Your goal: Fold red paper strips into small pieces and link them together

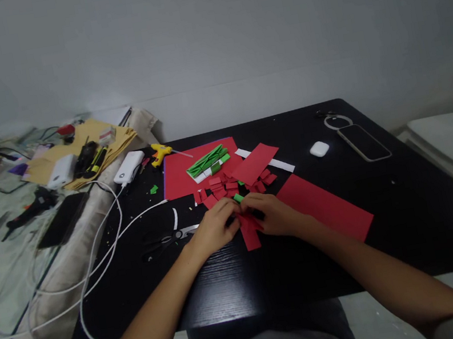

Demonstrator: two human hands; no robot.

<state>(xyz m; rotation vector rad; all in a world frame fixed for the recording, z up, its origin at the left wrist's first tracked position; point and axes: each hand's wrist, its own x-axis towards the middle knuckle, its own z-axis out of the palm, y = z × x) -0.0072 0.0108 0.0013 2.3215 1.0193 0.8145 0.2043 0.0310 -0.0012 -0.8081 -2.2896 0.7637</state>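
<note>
My left hand (218,226) and my right hand (272,214) meet over the black table, fingers closed in a pinch. Between them is a piece of red paper (251,237), one end hanging toward me; the part under my fingertips is hidden. Just beyond my fingertips lies a pile of small folded red paper pieces (217,184), with a green bit (238,197) at its near edge. Behind the pile, a bundle of folded green paper strips (208,161) rests on a large red sheet (177,175). Scissors (172,237) with black handles lie left of my left hand.
A red strip (255,163) crosses a white strip (284,164); a larger red sheet (323,205) lies under my right forearm. A yellow glue gun (160,154) and white power bank (129,167) with trailing cable stand left. A white earbud case (319,149) and phone (364,142) lie right.
</note>
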